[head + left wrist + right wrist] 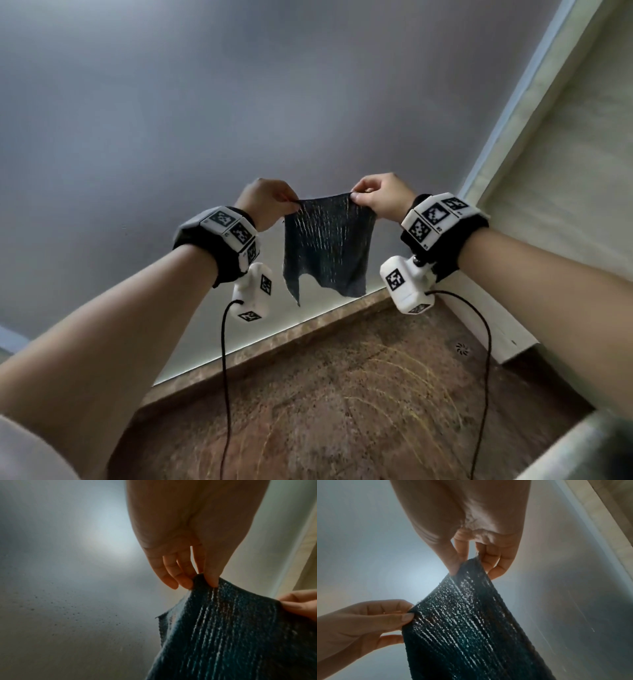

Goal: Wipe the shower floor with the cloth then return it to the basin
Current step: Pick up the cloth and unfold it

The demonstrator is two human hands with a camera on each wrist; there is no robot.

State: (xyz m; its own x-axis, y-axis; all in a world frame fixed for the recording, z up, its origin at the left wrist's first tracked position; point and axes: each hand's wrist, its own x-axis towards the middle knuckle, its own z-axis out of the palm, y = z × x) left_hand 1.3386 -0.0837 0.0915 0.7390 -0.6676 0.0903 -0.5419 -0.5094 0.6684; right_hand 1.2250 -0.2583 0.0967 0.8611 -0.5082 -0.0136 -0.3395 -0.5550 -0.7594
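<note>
A dark, loosely woven cloth (327, 245) hangs spread out in the air in front of a frosted glass wall. My left hand (274, 202) pinches its top left corner between thumb and fingers. My right hand (373, 197) pinches the top right corner the same way. Light shows through the weave of the cloth (231, 622) in the left wrist view, where my left hand (204, 580) holds the corner. In the right wrist view my right hand (471, 562) holds the cloth (471, 622) at its upper edge. The brown stone shower floor (342, 394) lies below.
A frosted glass panel (239, 120) fills the view ahead, with water drops on it. A white frame post (496, 308) stands at the right corner. A small round drain (463, 348) sits in the floor near that post. Cables hang from both wrist cameras.
</note>
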